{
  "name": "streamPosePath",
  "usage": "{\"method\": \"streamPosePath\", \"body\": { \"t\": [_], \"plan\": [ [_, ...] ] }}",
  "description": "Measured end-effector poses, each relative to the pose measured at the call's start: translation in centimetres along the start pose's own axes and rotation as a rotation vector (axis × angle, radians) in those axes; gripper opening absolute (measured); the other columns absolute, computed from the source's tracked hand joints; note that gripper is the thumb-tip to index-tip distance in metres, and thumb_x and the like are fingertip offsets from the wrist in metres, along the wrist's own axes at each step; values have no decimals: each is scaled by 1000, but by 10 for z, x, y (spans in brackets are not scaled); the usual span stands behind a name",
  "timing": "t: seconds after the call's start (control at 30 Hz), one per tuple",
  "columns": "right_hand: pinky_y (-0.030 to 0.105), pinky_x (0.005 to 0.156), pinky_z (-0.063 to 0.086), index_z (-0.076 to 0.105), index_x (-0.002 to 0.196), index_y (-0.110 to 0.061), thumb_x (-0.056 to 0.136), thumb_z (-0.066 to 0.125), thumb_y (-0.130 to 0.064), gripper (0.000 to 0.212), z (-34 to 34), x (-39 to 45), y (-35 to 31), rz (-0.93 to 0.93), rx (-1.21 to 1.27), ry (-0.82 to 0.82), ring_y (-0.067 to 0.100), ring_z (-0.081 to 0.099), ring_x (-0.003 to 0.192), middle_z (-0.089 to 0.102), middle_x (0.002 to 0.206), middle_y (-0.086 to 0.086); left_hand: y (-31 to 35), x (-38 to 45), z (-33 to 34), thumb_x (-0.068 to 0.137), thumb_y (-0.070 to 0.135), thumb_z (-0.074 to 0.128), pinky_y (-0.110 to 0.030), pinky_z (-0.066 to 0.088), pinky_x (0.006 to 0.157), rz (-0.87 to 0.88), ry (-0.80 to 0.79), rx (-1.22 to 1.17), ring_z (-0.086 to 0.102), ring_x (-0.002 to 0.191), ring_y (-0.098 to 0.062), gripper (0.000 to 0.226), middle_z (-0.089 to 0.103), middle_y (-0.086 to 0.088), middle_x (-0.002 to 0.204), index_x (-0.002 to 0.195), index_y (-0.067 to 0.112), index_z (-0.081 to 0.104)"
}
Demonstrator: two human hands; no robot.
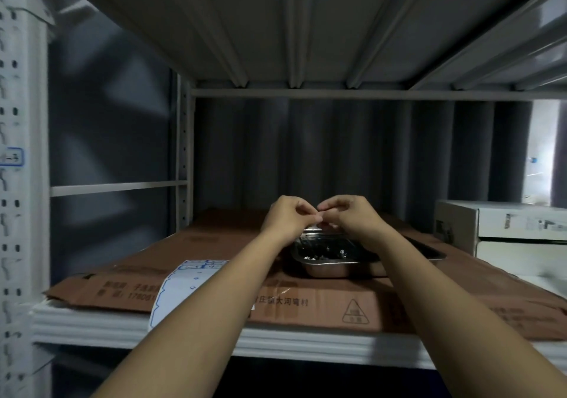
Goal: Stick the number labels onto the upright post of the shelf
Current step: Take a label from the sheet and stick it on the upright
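Both hands [319, 213] fingertip-to-fingertip, pinching something tiny.

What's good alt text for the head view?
Two hands, left hand and right hand, pinch something tiny together above a metal tray on flattened cardboard. A label sheet lies left; one label is on the post.

Flattened cardboard [306, 302] lies on the shelf board [184, 333]. Metal tray [328, 258] sits on the cardboard at centre. Label sheet [181, 287] at 8 o'clock from the tray, draped over the cardboard's front edge. Box [503, 225] at 3 o'clock. Upright post [18, 182] at far 9 o'clock, one label [10, 157] stuck on it. Both hands meet above the tray's rear.
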State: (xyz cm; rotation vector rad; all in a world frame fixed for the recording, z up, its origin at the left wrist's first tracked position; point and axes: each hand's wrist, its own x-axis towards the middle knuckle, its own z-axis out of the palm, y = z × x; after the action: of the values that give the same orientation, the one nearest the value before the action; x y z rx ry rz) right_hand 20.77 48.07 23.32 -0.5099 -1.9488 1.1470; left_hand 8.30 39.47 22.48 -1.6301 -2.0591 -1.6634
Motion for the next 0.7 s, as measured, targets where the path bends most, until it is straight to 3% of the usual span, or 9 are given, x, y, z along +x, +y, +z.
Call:
{"method": "streamPosePath", "body": {
  "t": [0.23,0.4,0.5,0.6,0.7],
  "plan": [
    [33,82,58,68,86,-2,83,65,10,12,-1,-3,2,48,239,-70,24,67,78,70,78,16,-1,4,-3,85,24,67,-40,53,84,20,54,92,66,80,-10,26,69,13,73,62,35,65],
    [27,68,50,68,80,-13,90,52,1,23,0,0,3,-63,-194,-26,14,59,67,64,71,7,4,-2,0,96,39,46,-40,51,82,-20,35,247,65,83,-20,34,69,6,80,67,26,59],
    [29,70,47,66,82,-18,93,52,-10,19,2,1,0,-144,-394,-6,11,55,70,62,75,-1,7,-6,1,98,43,35,-34,45,70,-23,-15,431,61,85,-25,40,62,0,82,68,23,52],
    [25,63,42,62,95,-15,93,51,-10,12,3,1,-2,-160,-485,-38,10,51,69,59,79,-2,6,-8,2,99,44,34,-33,41,67,-28,-78,514,61,84,-27,40,59,-2,82,67,22,46],
    [26,71,45,57,107,-17,90,54,-6,21,1,1,2,-152,-619,-85,14,56,85,58,95,-1,1,-6,0,93,37,48,-35,46,74,-11,-159,558,59,94,-26,19,59,-3,97,79,25,49]
  ]
}}
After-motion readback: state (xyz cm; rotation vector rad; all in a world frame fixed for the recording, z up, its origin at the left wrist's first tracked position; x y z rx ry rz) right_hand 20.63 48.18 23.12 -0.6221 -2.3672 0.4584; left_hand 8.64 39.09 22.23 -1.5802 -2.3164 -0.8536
